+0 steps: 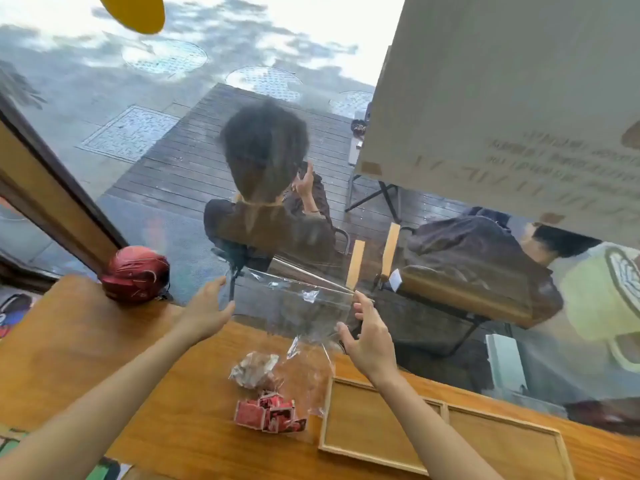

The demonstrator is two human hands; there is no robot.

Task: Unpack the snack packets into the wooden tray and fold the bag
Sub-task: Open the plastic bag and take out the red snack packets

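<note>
wooden tray [446,407] corner cut off, packets [268,412] blurred
</note>
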